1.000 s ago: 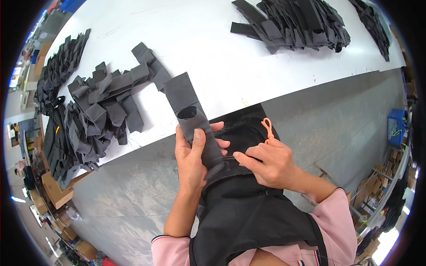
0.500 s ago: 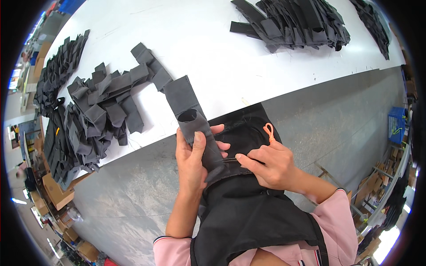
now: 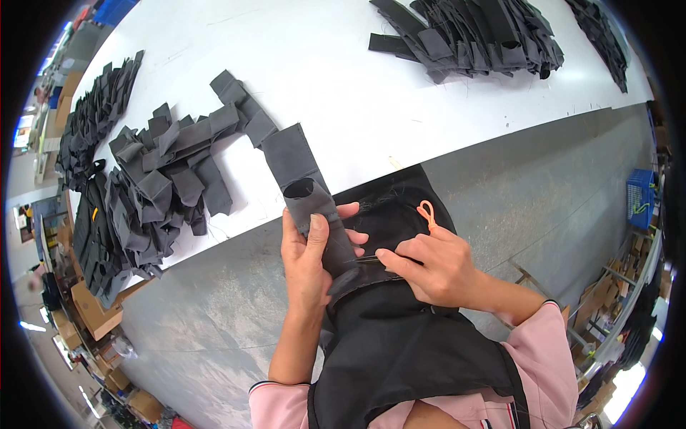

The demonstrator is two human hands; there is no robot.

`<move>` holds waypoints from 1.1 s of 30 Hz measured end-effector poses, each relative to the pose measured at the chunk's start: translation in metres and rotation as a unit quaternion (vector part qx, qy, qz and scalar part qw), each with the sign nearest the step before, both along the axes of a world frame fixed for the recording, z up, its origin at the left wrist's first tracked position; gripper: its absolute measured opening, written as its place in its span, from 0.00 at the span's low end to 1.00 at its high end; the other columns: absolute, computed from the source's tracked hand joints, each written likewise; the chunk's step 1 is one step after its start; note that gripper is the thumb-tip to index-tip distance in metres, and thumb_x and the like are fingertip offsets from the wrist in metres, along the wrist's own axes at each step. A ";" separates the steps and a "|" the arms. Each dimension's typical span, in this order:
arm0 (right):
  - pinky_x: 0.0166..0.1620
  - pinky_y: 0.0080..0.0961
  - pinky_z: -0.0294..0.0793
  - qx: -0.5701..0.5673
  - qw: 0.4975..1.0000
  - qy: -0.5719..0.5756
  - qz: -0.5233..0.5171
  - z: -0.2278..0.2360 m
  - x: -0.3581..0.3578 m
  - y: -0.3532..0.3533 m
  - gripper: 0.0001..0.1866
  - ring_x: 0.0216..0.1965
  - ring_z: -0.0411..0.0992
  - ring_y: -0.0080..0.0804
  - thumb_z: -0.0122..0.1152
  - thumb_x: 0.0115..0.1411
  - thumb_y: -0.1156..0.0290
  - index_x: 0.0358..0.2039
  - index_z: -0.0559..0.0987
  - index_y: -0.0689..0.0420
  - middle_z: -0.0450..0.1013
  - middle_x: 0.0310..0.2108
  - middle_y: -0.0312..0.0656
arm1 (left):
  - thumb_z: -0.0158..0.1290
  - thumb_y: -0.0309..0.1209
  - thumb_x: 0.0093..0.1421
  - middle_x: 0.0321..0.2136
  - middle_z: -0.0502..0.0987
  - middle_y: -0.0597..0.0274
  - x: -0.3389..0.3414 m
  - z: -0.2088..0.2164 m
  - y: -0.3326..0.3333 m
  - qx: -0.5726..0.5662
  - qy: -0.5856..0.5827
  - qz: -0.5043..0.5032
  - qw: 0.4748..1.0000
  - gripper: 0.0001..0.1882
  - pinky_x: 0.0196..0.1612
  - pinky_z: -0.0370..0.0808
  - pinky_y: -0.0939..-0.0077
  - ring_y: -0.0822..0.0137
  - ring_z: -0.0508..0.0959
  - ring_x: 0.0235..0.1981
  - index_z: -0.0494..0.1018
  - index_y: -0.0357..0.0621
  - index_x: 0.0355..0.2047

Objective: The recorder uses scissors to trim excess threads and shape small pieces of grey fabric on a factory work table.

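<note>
**Hands trimming a grey fabric piece at the table edge**

I see the white table [image 3: 343, 79] filling the upper half of the view, and I place everything else by it. On its far edge lies a long stack of dark fabric pieces [image 3: 471, 36]. Along its left side sits a loose heap of grey fabric pieces [image 3: 168, 171], with another dark row [image 3: 93, 121] beyond it toward the table's left end. Below the table's near edge I see my black apron [image 3: 407, 343] and pink sleeves.

Right at the near edge, one grey fabric strip [image 3: 307, 193] with an oval hole runs from the tabletop down into my hands. My left hand [image 3: 307, 261] is wrapped around its lower end, thumb pressed on top. My right hand [image 3: 436, 268] is closed around small snips [image 3: 426, 213] with an orange loop, forefinger stretched toward the strip, the blades touching its edge.
</note>
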State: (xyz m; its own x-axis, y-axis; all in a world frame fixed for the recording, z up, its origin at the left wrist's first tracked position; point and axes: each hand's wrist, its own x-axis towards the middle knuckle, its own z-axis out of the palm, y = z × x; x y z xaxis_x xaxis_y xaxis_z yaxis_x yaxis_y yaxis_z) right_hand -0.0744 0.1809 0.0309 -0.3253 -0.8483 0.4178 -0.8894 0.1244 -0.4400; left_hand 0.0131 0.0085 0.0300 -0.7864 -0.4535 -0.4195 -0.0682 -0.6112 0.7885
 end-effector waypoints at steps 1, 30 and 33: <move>0.24 0.21 0.62 0.007 1.000 -0.029 0.002 0.000 0.000 0.000 0.17 0.21 0.67 0.25 0.67 0.40 0.74 0.36 0.81 0.55 0.69 0.25 0.32 | 0.46 0.38 0.65 0.41 0.74 0.42 0.000 0.000 -0.001 0.003 -0.003 0.002 1.000 0.19 0.28 0.80 0.72 0.62 0.80 0.29 0.56 0.39 0.49; 0.23 0.22 0.63 -0.050 0.993 -0.097 -0.043 -0.005 0.006 0.001 0.18 0.20 0.66 0.26 0.69 0.39 0.76 0.36 0.81 0.56 0.70 0.24 0.32 | 0.46 0.39 0.65 0.41 0.75 0.42 0.000 -0.002 0.003 0.031 -0.016 -0.003 0.999 0.20 0.29 0.79 0.72 0.62 0.80 0.28 0.57 0.39 0.50; 0.25 0.23 0.65 -0.036 0.992 -0.112 -0.040 -0.001 0.006 -0.004 0.19 0.21 0.67 0.27 0.69 0.39 0.76 0.36 0.80 0.56 0.69 0.25 0.34 | 0.46 0.40 0.65 0.41 0.75 0.43 0.001 -0.001 0.004 0.034 -0.008 -0.005 0.999 0.21 0.30 0.79 0.71 0.62 0.80 0.29 0.56 0.39 0.50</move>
